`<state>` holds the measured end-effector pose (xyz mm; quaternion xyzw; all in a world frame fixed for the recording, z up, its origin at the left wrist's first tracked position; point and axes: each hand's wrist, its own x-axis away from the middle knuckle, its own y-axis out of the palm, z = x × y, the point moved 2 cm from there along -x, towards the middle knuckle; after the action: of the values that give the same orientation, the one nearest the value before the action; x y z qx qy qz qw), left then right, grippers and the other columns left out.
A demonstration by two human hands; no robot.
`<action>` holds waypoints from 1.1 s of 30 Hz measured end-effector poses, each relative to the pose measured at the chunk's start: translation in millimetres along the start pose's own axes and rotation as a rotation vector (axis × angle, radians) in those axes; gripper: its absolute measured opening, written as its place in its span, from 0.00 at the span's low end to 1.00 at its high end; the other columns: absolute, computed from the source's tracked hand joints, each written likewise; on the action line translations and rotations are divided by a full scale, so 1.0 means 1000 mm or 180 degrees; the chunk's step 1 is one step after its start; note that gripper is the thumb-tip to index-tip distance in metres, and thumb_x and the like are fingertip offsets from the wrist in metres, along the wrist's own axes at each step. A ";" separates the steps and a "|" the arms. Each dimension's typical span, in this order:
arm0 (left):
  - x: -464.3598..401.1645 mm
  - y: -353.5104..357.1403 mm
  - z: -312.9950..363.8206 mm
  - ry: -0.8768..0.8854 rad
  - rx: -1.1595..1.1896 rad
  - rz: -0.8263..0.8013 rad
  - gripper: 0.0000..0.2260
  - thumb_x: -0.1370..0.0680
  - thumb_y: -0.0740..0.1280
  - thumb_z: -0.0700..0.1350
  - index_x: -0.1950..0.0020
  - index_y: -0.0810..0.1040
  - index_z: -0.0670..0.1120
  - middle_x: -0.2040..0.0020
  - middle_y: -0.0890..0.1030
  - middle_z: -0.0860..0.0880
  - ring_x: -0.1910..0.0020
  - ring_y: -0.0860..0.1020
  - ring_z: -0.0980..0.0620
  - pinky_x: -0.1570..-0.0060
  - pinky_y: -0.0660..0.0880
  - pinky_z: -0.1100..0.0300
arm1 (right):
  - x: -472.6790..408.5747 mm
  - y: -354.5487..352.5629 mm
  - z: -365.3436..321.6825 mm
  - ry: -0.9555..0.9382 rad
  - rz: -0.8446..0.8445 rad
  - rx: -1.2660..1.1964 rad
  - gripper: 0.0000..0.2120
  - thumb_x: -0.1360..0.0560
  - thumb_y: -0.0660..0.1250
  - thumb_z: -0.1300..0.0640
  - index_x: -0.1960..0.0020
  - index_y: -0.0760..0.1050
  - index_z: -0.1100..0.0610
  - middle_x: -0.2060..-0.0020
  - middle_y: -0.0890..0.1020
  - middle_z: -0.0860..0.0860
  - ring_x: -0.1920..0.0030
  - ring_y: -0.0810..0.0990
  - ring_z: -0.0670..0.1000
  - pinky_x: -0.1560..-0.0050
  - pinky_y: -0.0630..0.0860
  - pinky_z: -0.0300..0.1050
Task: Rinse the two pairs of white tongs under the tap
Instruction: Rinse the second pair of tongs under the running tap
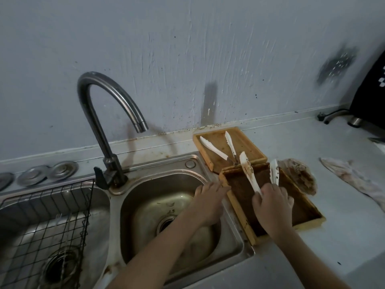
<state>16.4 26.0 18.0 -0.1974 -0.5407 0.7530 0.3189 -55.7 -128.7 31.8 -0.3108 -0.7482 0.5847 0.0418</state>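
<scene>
Two bare forearms, no sleeves in view, no watch, bracelet or band at either wrist. Slim and smooth along their visible length, entering from the bottom edge. Left hand [209, 197] bare, no glove, no ring to be seen; fingers [216, 185] short and slender, nails too blurred to tell. Right hand [273, 202] likewise ungloved and unadorned, knuckles rounded, back of the hand plain. No markings, tattoos or plasters visible on either arm in the dim light.

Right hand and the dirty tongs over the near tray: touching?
Touching. The head view shows the right hand closed around the hinge end of the soiled tongs, whose two arms rise from its fingers above the near wooden tray.
</scene>
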 end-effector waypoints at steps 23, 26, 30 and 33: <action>0.113 -0.063 -0.203 -0.2238 0.1886 0.3232 0.24 0.23 0.63 0.37 0.27 0.62 0.40 0.29 0.69 0.43 0.30 0.67 0.47 0.29 0.63 0.54 | 0.015 0.068 -0.179 -0.0943 -0.1945 -0.2316 0.04 0.21 0.58 0.60 0.55 0.67 0.57 0.67 0.78 0.48 0.73 0.78 0.40 0.72 0.74 0.33; 0.106 -0.065 -0.208 -0.2426 0.1990 0.3236 0.17 0.22 0.64 0.41 0.34 0.69 0.41 0.40 0.78 0.42 0.40 0.76 0.45 0.39 0.71 0.54 | 0.014 0.074 -0.185 -0.0909 -0.2023 -0.2422 0.06 0.21 0.58 0.61 0.57 0.66 0.56 0.66 0.77 0.48 0.74 0.78 0.41 0.73 0.74 0.33; 0.101 -0.068 -0.215 -0.2527 0.1984 0.3354 0.09 0.22 0.64 0.44 0.46 0.73 0.41 0.54 0.79 0.44 0.54 0.78 0.46 0.53 0.74 0.54 | 0.012 0.078 -0.191 -0.0933 -0.2004 -0.2475 0.05 0.21 0.58 0.60 0.56 0.66 0.57 0.65 0.76 0.49 0.76 0.77 0.43 0.75 0.72 0.34; 0.099 -0.065 -0.220 -0.2609 0.1915 0.3346 0.07 0.22 0.64 0.45 0.50 0.72 0.41 0.56 0.78 0.45 0.56 0.77 0.46 0.57 0.71 0.56 | 0.013 0.082 -0.193 -0.0926 -0.2033 -0.2483 0.05 0.21 0.57 0.59 0.56 0.66 0.57 0.60 0.76 0.52 0.76 0.76 0.43 0.76 0.72 0.34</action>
<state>104.1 260.0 9.0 -0.0370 -0.2203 0.9359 -0.2723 50.4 52.2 14.6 0.0247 -0.9658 0.2579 -0.0051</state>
